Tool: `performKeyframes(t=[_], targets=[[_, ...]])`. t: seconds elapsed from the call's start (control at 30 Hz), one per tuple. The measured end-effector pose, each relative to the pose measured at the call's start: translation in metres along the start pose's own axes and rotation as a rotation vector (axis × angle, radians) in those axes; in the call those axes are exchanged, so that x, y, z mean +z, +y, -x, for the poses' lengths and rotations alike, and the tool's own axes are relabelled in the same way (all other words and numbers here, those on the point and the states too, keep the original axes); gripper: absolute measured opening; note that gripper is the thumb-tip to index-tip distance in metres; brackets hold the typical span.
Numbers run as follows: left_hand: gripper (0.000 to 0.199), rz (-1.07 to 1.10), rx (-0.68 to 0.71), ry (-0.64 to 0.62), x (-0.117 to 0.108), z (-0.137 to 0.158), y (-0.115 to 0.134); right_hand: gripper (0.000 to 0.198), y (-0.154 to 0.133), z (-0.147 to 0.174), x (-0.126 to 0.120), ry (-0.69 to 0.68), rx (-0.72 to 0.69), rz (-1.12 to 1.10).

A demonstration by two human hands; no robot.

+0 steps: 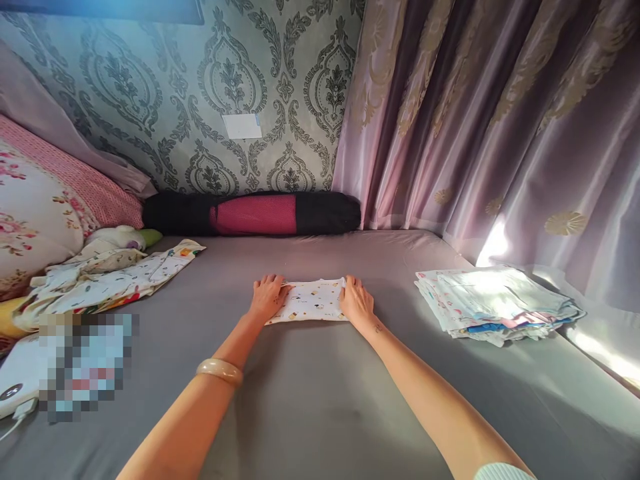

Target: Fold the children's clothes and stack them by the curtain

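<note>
A white folded cloth (pixel 315 301) printed with small brown and yellow figures lies on the grey bed sheet in front of me. My left hand (pixel 270 297) grips its left side, fingers curled at the far corner and thumb on top. At the right side, my right hand (pixel 357 300) is closed on the far corner, its fingertips partly hidden behind the hand. The cloth is a flat rectangle, stretched between both hands.
A stack of folded cloths (pixel 495 300) lies to the right, near the curtain (pixel 480 120). Loose printed fabric (pixel 130 273) and a floral pillow (pixel 35 207) are on the left. A white device (pixel 25 373) with a cable sits nearer. A black and pink roll (pixel 255 214) lines the wall.
</note>
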State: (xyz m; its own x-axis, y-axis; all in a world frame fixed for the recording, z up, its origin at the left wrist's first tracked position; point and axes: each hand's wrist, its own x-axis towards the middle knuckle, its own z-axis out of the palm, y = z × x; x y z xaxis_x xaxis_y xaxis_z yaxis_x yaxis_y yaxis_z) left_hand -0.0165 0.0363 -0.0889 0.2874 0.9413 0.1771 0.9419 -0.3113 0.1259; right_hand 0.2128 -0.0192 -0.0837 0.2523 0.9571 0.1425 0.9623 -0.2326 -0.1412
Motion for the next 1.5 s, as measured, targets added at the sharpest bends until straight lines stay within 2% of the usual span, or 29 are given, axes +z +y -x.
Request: performKeyframes(t=[0.2,0.37,0.47,0.57,0.67,0.73,0.93,1.2,1.5], targets=[[0.04,0.16,-0.243,0.072,0.01,0.004,-0.023,0.023,-0.001,-0.002,0.004,-0.01,-0.024,0.031],[0.041,0.241,-0.342,0.157,0.0,0.012,-0.031,0.024,0.001,-0.006,-0.003,-0.054,0.008,-0.023],[0.04,0.194,-0.293,0.189,-0.009,0.023,-0.019,0.03,-0.006,-0.002,-0.014,0.044,-0.002,-0.002],[0.041,0.165,-0.12,0.143,-0.01,0.032,0.004,0.038,-0.024,0.006,-0.019,0.184,-0.179,-0.008],[0.044,0.104,0.008,0.083,-0.003,0.037,0.027,0.042,-0.043,0.017,-0.013,0.145,-0.445,-0.084],[0.046,0.054,0.035,0.056,0.001,0.038,0.037,0.046,-0.052,0.022,-0.004,0.081,-0.527,-0.123],[0.049,-0.039,0.065,0.027,0.006,0.041,0.041,0.05,-0.054,0.03,0.011,-0.046,-0.496,-0.142],[0.052,-0.022,-0.014,-0.095,0.006,0.041,0.043,0.05,-0.055,0.03,0.01,-0.08,-0.466,-0.143],[0.054,-0.017,0.015,0.001,0.007,0.042,0.038,0.052,-0.052,0.03,0.009,-0.046,-0.458,-0.168]])
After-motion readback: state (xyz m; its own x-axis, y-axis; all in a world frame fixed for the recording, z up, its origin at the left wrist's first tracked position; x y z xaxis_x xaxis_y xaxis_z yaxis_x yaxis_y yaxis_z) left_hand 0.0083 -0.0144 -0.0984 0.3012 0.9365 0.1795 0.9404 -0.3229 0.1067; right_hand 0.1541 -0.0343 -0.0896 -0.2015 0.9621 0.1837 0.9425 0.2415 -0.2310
